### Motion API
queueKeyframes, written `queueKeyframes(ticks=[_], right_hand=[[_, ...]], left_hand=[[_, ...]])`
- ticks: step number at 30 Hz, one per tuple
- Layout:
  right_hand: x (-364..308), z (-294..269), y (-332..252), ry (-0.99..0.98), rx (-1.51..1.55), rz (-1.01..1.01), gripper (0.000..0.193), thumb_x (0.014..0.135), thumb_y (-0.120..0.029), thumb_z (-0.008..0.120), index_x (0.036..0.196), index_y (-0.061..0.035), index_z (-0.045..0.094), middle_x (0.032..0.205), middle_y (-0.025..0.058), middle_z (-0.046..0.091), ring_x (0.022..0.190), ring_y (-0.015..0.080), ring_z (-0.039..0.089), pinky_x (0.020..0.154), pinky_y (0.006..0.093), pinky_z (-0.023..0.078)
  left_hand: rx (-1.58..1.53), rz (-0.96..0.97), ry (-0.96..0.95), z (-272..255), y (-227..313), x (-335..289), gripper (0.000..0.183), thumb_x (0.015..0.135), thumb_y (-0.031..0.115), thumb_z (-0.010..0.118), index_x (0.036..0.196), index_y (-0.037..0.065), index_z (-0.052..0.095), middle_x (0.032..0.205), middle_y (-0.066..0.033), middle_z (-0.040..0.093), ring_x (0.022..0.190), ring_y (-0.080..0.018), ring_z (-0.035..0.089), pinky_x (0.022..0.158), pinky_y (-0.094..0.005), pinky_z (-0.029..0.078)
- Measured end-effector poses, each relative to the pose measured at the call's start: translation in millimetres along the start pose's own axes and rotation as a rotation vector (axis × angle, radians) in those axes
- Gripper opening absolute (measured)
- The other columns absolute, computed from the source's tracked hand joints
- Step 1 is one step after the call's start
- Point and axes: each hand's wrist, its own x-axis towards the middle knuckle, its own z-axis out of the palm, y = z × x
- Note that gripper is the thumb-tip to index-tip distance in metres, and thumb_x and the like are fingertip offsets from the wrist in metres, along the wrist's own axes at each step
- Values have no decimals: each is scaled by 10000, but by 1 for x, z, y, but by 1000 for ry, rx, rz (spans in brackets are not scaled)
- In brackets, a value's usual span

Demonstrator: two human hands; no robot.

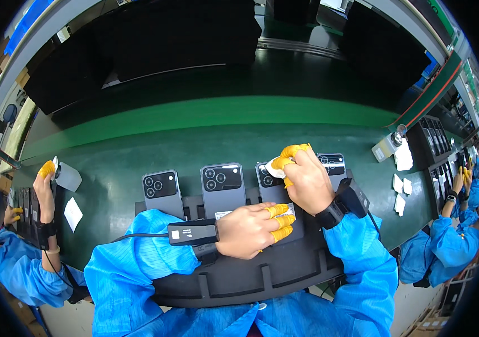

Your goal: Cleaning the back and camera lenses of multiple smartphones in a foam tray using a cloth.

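Observation:
Four grey smartphones stand in a row in a black slotted tray (234, 281), backs up, camera blocks at the far end. My left hand (253, 227), with yellow finger cots, lies across the lower part of the third phone (269, 194), its fingers curled over the back. My right hand (306, 177), also in yellow finger cots, pinches a folded white wipe (276, 168) against that phone's camera block. To the left are the first phone (162, 191) and second phone (222, 182), untouched. The fourth phone (333, 164) is partly hidden behind my right hand.
On the green bench, a bottle (386, 147) and white wipes (399, 194) lie to the right. Farther right stand black trays of phones (436, 140). A co-worker's hand (44, 185) at left touches another bottle (69, 177). Other people work at far right.

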Motion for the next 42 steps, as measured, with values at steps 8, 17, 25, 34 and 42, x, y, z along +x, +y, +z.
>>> queueKeyframes(ticks=[8, 17, 25, 34, 42], right_hand=[[3, -6, 4, -146, 143, 13, 289, 621, 102, 605, 878, 1, 691, 940, 139, 581, 933, 345, 562, 815, 399, 494], [-2, -1, 4, -212, 175, -31, 210, 623, 61, 632, 815, 1, 692, 942, 147, 583, 915, 352, 578, 830, 397, 494], [8, 9, -13, -52, -28, -258, 199, 646, -94, 648, 810, 17, 667, 957, 126, 590, 902, 290, 575, 799, 369, 501], [3, -23, 7, -85, -261, -74, 119, 621, 1, 637, 736, 6, 665, 885, 133, 593, 832, 298, 560, 759, 384, 493], [5, -18, -4, 35, -36, 37, 294, 585, 88, 619, 858, 5, 689, 888, 148, 584, 866, 336, 562, 763, 405, 492]], left_hand=[[-5, -3, 21, 2, 1, 1, 507, 699, 140, 631, 1204, 107, 628, 1306, -63, 586, 1211, -249, 558, 1069, -364, 420], [-22, -30, 35, 0, 6, 1, 502, 704, 148, 636, 1202, 86, 628, 1256, -59, 609, 1177, -239, 576, 1069, -375, 421], [-31, -14, -66, -8, 4, 4, 437, 734, 171, 632, 1164, 94, 654, 1154, -43, 642, 1065, -207, 617, 1070, -377, 420], [-108, 7, 87, 3, -1, -3, 367, 748, 150, 598, 1094, 52, 671, 1207, -72, 628, 1101, -226, 606, 1066, -382, 423], [-61, -8, 32, -1, -1, -1, 492, 666, 117, 643, 1158, 112, 658, 1270, -40, 607, 1175, -249, 577, 1075, -354, 422]])
